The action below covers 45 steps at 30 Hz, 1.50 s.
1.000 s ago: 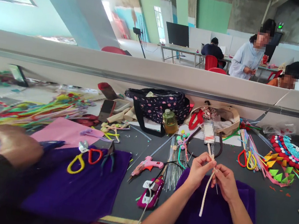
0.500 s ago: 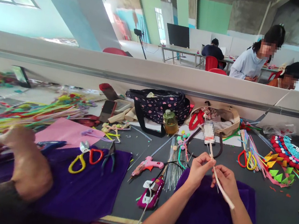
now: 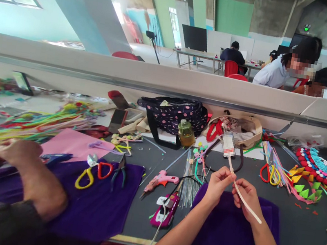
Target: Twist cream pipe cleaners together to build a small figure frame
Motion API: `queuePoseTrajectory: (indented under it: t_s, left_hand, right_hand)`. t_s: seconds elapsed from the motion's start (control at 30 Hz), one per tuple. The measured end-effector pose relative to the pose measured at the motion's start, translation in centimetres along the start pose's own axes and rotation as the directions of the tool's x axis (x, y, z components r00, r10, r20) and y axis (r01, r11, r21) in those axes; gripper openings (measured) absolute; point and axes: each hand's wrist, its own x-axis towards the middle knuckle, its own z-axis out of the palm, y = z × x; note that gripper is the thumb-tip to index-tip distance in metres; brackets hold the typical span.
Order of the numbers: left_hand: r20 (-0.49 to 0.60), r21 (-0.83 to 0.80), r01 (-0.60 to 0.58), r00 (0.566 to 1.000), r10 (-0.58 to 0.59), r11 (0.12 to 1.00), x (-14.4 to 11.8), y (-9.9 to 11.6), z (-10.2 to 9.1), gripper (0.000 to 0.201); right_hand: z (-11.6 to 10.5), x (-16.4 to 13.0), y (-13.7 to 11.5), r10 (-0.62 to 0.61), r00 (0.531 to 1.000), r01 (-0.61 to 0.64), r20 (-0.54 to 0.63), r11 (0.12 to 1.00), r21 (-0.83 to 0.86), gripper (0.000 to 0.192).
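Cream pipe cleaner (image 3: 246, 204) is now slanting rightward across our right hand (image 3: 246, 197) instead of dangling; both hands, left hand (image 3: 218, 185) included, are pinching it above the purple cloth (image 3: 268, 222), twisting onward.

both forearms extend forward, converging at the centre. left hand (image 3: 218, 185) raised, fingers curled, thumb and forefinger pinched together. right hand (image 3: 246, 197) just beside it, fingertips (image 3: 237, 189) pinched, wrist slightly lower.
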Motion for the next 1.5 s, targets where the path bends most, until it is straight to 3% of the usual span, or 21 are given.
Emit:
queuePoseTrajectory:
  t_s: [0.53, 0.97, 1.23, 1.5]
  left_hand:
    - [0.048, -0.104, 0.101, 0.994, -0.097, 0.989, -0.2, 0.0, -0.4, 0.021]
    - [0.032, -0.107, 0.094, 0.995, -0.091, 0.990, -1.3, 0.0, 0.0, 0.023]
    - [0.038, -0.109, 0.112, 0.993, -0.109, 0.988, -1.6, 0.0, 0.2, 0.022]
    - [-0.018, -0.087, 0.077, 0.997, -0.079, 0.993, -2.1, -0.2, 0.8, 0.022]
  right_hand:
    - [-0.1, -0.7, -0.4, 0.073, 0.997, -0.074, 0.007, 0.996, 0.048, 0.023]
    - [0.0, -1.5, -0.3, -0.059, 0.998, 0.060, 0.012, 0.993, -0.099, 0.022]
    - [-0.4, -2.0, -0.3, -0.080, 0.997, 0.080, 0.007, 0.982, -0.168, 0.023]
    - [-0.7, -2.4, -0.4, -0.172, 0.984, 0.177, 0.045, 0.940, -0.293, 0.022]
